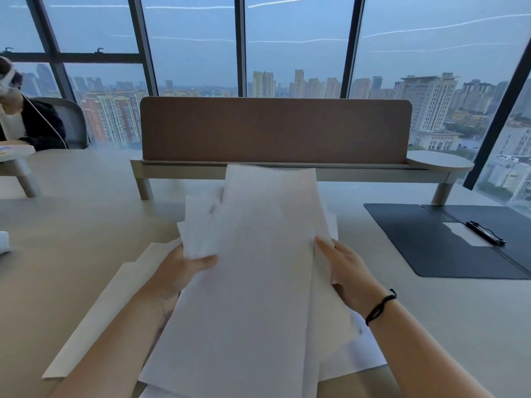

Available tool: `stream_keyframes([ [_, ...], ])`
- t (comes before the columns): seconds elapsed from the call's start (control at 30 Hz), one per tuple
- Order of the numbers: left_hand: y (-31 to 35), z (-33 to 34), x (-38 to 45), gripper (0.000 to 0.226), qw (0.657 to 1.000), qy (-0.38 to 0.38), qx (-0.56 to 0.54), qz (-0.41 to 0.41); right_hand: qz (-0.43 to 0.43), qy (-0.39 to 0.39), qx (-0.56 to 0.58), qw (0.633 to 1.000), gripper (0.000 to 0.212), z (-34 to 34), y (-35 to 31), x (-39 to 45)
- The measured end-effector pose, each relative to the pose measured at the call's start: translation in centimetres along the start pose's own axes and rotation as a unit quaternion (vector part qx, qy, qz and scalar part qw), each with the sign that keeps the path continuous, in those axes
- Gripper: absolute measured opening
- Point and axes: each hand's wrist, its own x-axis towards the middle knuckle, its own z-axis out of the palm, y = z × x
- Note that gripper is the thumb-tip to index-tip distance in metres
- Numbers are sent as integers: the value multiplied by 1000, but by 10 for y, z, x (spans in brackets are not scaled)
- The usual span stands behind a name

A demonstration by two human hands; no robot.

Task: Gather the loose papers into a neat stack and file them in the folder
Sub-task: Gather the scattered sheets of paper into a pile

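A loose bundle of white papers [258, 268] is lifted off the desk in front of me, its sheets fanned and uneven. My left hand [184, 268] grips the bundle's left edge, thumb on top. My right hand [342, 265] holds the right edge, thumb pressed on the upper sheet, with a black band round the wrist. More sheets [115, 305] lie flat on the desk under my left forearm and at the lower right [365, 357]. The dark folder [431, 248] lies open on the desk at the right, a black clip [485, 232] on a white sheet inside it.
A brown divider panel [275, 130] on a raised shelf [287, 173] crosses the back of the desk. Another person [26, 119] sits at the far left by a grey chair. A small white object [4, 242] rests at the left edge. Windows stand behind.
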Motion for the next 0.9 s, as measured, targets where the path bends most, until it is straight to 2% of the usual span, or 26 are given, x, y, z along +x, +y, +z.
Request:
stream_keyframes([
  [0.07, 0, 0, -2, 62, 1000, -14, 20, -4, -18, 48, 4, 999, 27, -5, 2, 8],
  [0.23, 3, 4, -3, 56, 999, -40, 20, -23, -35, 66, -104, 992, 18, -15, 4, 18],
  [0.33, 5, 6, -5, 80, 999, -36, 15, -30, -58, 102, -142, 983, 27, -16, 12, 25],
  [0.37, 6, 7, -5, 78, 999, -33, 17, -33, -72, 117, -158, 978, 32, -16, 15, 27],
  [0.47, 6, 9, -4, 42, 999, -17, 15, -44, -119, 147, -162, 969, 35, -16, 19, 29],
  [0.5, 6, 10, -5, 43, 999, -21, 15, -45, -124, 154, -161, 967, 35, -18, 18, 28],
  [0.57, 6, 11, -5, 66, 999, -29, 22, -39, -125, 174, -162, 963, 30, -22, 15, 27],
  [0.6, 7, 12, -5, 70, 999, -31, 23, -34, -120, 173, -156, 965, 25, -23, 13, 27],
  [0.67, 6, 10, -4, 58, 999, -29, 25, -19, -87, 144, -139, 976, 18, -26, 10, 25],
  [0.77, 5, 8, -1, 58, 999, -15, 32, -1, -37, 86, -120, 988, 16, -28, 8, 21],
  [0.9, 5, 7, 0, 60, 999, 9, 41, 18, -11, 52, -111, 992, 18, -28, 5, 18],
])
